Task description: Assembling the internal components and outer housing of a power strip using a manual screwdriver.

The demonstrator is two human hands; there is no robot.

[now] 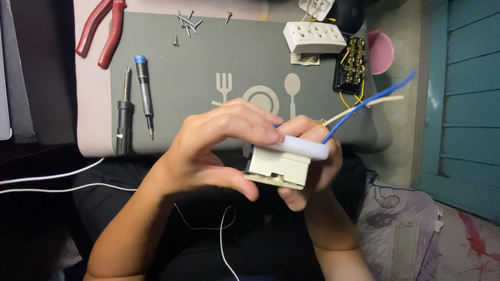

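Boxy cream plastic socket block (pixel 278 167), blue wire (pixel 364 106) and white wire (pixel 364 105) trailing; pinched between left hand (pixel 208 151) and right hand (pixel 317 166).

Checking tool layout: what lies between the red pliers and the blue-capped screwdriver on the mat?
Nothing; the head view shows only bare mat between the pliers and the screwdriver.

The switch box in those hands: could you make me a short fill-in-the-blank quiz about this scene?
1. Both hands hold a cream switch box with a white and a ____ wire sticking out.
2. The pliers have ____ handles.
3. Two screwdrivers lie on a ____ mat.
4. The bowl at the mat's right edge is ____.

Missing words: blue; red; grey; pink
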